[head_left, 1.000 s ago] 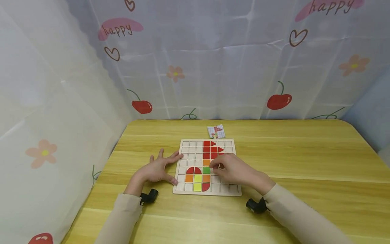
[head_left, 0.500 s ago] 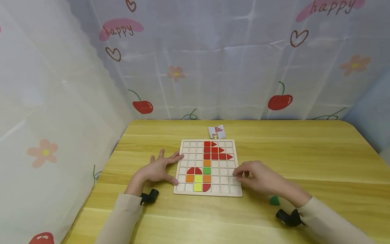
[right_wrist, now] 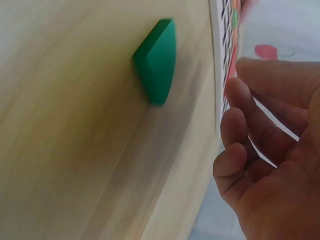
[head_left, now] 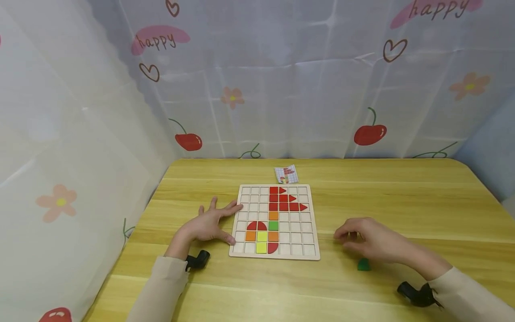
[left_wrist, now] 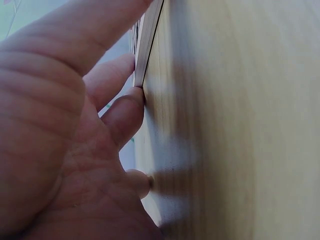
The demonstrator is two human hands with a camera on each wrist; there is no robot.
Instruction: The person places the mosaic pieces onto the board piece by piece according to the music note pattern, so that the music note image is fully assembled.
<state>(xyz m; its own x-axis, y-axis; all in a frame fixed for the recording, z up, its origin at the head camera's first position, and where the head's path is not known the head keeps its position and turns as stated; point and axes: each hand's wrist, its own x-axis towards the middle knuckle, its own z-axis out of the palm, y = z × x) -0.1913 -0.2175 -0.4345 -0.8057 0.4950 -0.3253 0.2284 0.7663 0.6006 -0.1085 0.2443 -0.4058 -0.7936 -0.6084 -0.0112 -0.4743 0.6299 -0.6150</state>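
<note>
A wooden grid board lies on the table, with red, orange, yellow and green pieces set in its cells. My left hand rests spread at the board's left edge; in the left wrist view its fingertips touch the board's side. Right of the board, over the table, hovers my right hand, fingers loosely bent and nothing between them. Just below it lies a green quarter-round piece, which in the right wrist view shows as a thick green block apart from the fingers.
A small printed card with a coloured grid pattern lies behind the board. The wooden table ends at a patterned curtain at the back, and another hanging sheet stands along the left side.
My right hand has moved from over the board's green square out to the right, off the board. The green quarter-round piece has come into view. My left hand has stayed put.
</note>
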